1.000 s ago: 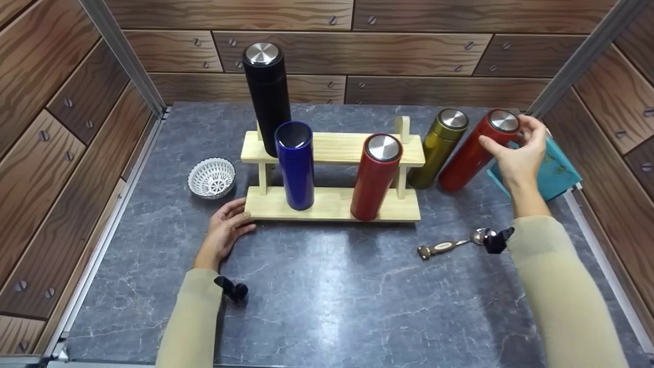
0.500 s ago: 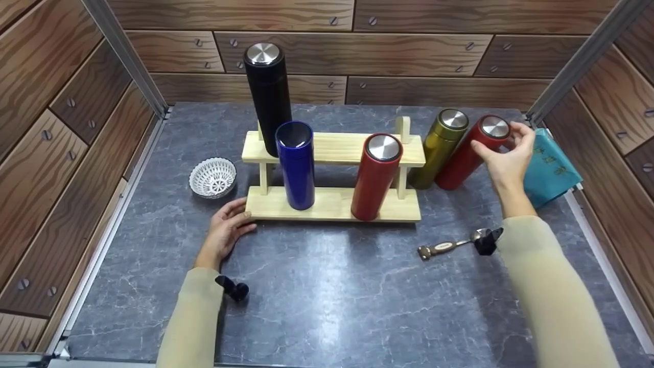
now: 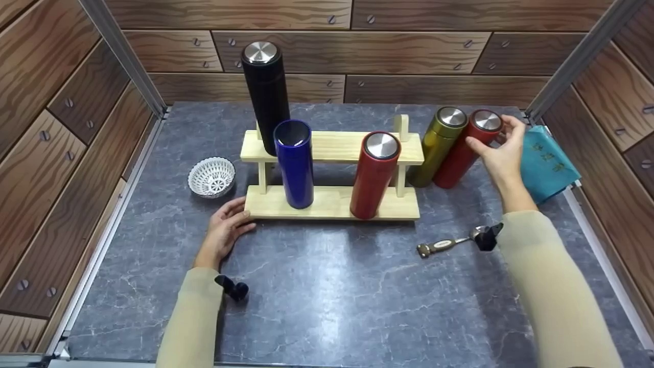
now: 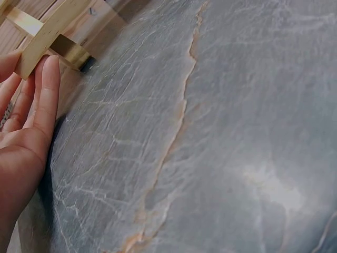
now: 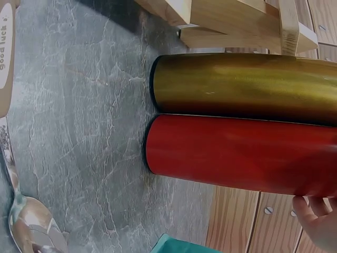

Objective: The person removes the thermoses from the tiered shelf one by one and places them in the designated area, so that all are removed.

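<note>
My right hand (image 3: 505, 156) grips a red thermos (image 3: 461, 156) near its silver-topped lid, thumb on the near side and fingers behind. That thermos stands on the table right beside a gold thermos (image 5: 237, 84); in the right wrist view the two lie side by side with barely a gap. At the left end of a two-tier wooden rack (image 3: 327, 202), my left hand (image 3: 225, 230) pinches the lower board, thumb over its edge and fingers along the other side. The rack bears a black thermos (image 3: 266, 97) on top, with a blue one (image 3: 296, 168) and another red one (image 3: 375, 176) below.
A white openwork bowl (image 3: 211, 177) sits left of the rack. A spoon (image 3: 443, 246) with a brown handle lies in front of the right-hand bottles, near my right wrist. A teal packet (image 3: 549, 163) lies at the right edge. Wood-patterned walls enclose the grey marbled table (image 3: 327, 296).
My right hand has moved the red thermos left, up against the gold one, uncovering more of the teal packet. My left hand stays at the rack's end.
</note>
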`<action>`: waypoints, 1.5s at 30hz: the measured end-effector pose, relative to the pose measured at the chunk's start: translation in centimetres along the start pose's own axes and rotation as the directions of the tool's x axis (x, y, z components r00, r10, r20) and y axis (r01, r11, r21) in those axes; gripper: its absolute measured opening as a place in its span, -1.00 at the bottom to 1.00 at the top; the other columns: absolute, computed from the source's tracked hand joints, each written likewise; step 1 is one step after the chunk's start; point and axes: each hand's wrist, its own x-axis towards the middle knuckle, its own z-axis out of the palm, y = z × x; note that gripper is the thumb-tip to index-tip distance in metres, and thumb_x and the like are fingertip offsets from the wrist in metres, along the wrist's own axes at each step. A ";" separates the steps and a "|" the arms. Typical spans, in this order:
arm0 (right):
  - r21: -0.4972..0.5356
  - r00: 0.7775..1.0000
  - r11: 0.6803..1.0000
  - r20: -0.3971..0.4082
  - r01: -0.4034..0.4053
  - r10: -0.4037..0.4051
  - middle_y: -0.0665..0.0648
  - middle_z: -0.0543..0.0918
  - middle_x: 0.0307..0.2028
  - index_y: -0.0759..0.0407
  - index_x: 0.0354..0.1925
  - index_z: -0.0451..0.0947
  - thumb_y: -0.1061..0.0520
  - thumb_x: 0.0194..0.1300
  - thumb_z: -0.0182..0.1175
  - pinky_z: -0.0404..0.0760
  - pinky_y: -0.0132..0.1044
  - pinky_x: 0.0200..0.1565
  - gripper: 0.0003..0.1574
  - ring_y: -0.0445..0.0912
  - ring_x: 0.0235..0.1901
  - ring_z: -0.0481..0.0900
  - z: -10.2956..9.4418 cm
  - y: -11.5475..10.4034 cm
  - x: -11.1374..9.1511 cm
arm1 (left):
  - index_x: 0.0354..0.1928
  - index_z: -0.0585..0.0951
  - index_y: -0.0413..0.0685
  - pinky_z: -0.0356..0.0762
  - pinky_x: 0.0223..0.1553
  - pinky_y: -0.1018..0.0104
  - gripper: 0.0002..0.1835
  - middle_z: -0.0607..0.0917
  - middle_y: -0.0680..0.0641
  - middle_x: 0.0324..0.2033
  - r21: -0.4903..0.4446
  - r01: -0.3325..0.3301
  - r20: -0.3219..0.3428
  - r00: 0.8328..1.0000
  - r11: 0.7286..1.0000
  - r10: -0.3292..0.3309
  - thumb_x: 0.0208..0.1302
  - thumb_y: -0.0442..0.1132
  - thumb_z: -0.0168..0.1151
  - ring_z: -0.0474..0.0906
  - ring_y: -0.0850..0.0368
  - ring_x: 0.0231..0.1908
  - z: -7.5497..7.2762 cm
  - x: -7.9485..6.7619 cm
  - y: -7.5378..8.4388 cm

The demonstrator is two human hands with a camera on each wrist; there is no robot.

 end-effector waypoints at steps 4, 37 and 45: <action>0.032 1.000 0.999 0.020 -0.003 0.002 0.14 0.37 0.10 0.22 0.23 0.13 0.38 -0.02 0.34 0.36 -0.26 0.14 -0.10 -0.02 0.04 0.36 -0.4 -0.9 -0.8 | 0.18 0.36 -0.24 0.64 -0.21 0.13 -0.49 0.51 -0.15 0.00 0.009 -0.001 0.001 1.000 1.000 0.001 0.17 -0.52 0.17 0.60 0.03 -0.26 0.1 0.1 0.1; 0.285 0.994 0.953 -0.068 0.099 -0.083 0.23 0.54 -0.10 0.17 0.03 0.41 0.44 0.06 0.27 0.57 -0.46 -0.23 -0.45 0.03 -0.13 0.51 -4.1 -2.6 -2.1 | 0.16 0.36 -0.22 0.64 -0.23 0.14 -0.52 0.52 -0.14 -0.05 0.002 0.016 -0.003 1.000 1.000 -0.016 0.18 -0.54 0.14 0.60 0.03 -0.29 0.2 -0.2 0.3; 0.298 0.985 0.939 -0.032 0.170 -0.168 0.27 0.54 -0.07 0.20 0.05 0.41 0.41 0.06 0.29 0.56 -0.41 -0.21 -0.44 0.08 -0.08 0.49 -3.5 -5.2 -2.4 | 0.14 0.38 -0.20 0.64 -0.25 0.16 -0.53 0.53 -0.12 -0.05 0.009 0.020 -0.013 1.000 1.000 -0.019 0.17 -0.55 0.14 0.61 0.04 -0.29 0.3 -0.2 0.2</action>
